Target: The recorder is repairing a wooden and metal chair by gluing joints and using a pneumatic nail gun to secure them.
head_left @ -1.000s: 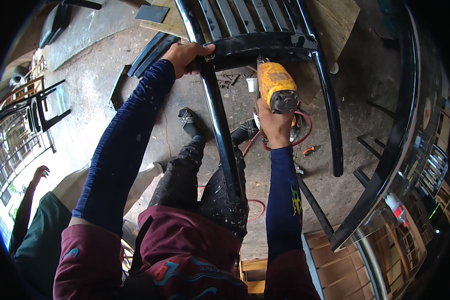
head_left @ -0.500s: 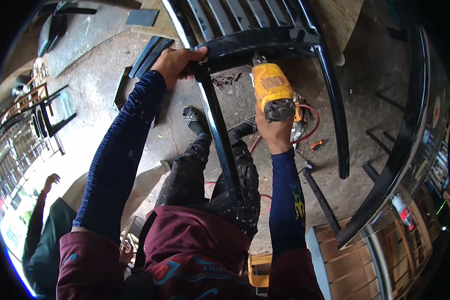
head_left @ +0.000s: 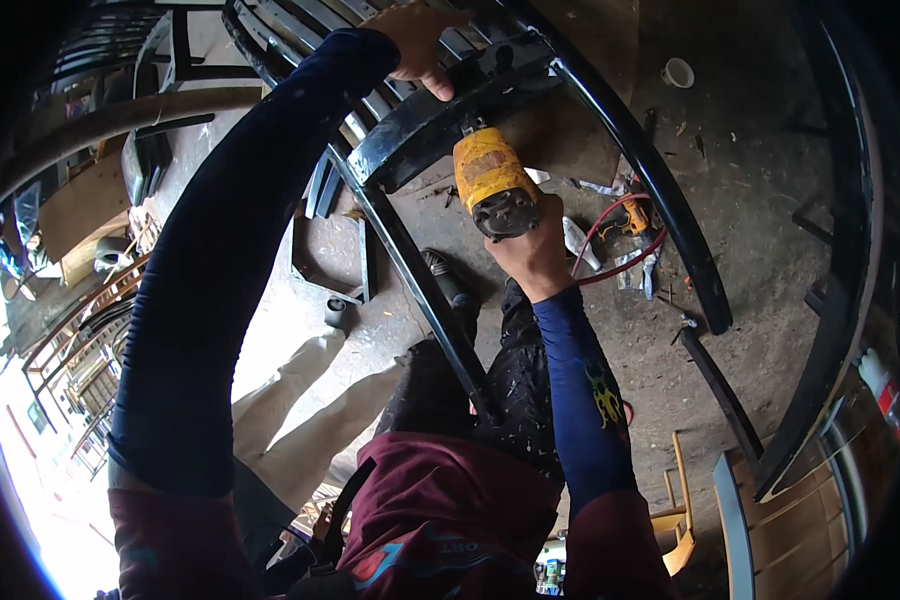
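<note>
We keep our left hand clamped on the frame (steadying it) while our right hand grips the grinder squarely.

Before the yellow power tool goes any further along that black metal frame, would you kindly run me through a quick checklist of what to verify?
1. Right hand wrapped firmly round the rear of the yellow power tool: ok.
2. Left hand steadying the black metal frame above the tool: ok.
3. Left fingers clear of the tool's working end: ok, apart, though not by much.
4. Tool's nose against the frame's crossbar: ok.
5. Red cable on the floor clear of the tool and feet: cannot tell; it loops just right of the hand.
6. Gloves on: not ok, both hands are bare.
</note>
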`<state>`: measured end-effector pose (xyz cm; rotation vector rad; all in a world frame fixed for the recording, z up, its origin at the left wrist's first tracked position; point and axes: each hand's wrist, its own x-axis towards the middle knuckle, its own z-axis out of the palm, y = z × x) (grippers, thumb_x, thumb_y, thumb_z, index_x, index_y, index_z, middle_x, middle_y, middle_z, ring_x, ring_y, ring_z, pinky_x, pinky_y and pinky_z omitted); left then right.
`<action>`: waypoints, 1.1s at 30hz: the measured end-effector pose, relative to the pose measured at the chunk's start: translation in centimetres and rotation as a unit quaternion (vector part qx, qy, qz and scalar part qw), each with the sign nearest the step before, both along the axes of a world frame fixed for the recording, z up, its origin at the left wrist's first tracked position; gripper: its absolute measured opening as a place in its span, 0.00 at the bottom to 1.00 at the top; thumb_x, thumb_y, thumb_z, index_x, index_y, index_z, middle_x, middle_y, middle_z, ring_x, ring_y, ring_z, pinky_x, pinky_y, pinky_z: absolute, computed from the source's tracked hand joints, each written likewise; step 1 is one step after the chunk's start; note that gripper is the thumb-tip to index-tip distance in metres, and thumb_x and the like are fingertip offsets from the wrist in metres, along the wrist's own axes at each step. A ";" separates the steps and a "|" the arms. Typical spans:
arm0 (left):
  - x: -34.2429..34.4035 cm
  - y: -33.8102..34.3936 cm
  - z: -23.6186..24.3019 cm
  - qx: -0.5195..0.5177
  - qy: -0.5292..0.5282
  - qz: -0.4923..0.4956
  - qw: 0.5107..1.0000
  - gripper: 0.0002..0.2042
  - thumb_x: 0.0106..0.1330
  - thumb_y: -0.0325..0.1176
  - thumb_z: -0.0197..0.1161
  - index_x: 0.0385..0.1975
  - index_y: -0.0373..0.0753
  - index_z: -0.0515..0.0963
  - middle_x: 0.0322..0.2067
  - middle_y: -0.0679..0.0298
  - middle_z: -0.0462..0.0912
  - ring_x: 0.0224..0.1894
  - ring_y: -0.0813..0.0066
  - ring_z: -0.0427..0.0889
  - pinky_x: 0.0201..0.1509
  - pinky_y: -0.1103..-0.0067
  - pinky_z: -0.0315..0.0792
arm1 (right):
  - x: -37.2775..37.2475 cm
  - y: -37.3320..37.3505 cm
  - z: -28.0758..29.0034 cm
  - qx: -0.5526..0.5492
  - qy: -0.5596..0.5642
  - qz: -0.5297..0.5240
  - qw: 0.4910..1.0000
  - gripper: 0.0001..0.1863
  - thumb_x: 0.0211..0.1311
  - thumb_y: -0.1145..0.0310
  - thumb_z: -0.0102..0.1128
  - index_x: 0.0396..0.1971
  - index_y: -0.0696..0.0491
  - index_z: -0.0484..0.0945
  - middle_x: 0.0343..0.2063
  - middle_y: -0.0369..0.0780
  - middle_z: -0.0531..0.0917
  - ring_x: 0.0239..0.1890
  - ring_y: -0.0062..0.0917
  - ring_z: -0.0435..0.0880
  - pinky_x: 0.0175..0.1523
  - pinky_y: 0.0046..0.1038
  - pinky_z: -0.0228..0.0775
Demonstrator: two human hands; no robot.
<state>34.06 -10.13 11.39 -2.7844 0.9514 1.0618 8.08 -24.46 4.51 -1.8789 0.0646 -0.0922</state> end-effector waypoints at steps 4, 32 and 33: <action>-0.9 -0.2 0.5 0.002 0.014 0.025 1.000 0.56 0.43 0.52 0.82 0.73 0.43 0.57 0.57 0.45 0.77 0.62 0.50 0.75 0.64 0.63 0.70 | -0.1 -0.4 -0.8 0.021 0.046 0.019 0.999 0.23 0.43 0.70 0.76 0.40 0.60 0.77 0.34 0.46 0.84 0.37 0.38 0.86 0.43 0.36 0.80; -0.2 1.8 -3.8 0.003 -0.035 0.074 0.997 0.69 0.33 0.60 0.83 0.76 0.50 0.42 0.69 0.30 0.49 0.71 0.36 0.56 0.74 0.57 0.57 | -2.6 -4.0 4.1 -0.067 0.081 0.038 0.994 0.43 0.48 0.78 0.66 0.67 0.58 0.59 0.42 0.53 0.84 0.42 0.44 0.86 0.48 0.39 0.81; -0.3 1.8 -3.8 -0.003 -0.025 0.082 0.996 0.69 0.34 0.59 0.83 0.76 0.49 0.41 0.70 0.30 0.49 0.72 0.36 0.54 0.75 0.58 0.56 | -5.2 -5.1 4.9 -0.103 0.115 0.053 0.987 0.44 0.48 0.77 0.67 0.68 0.58 0.58 0.44 0.54 0.83 0.44 0.45 0.85 0.49 0.40 0.80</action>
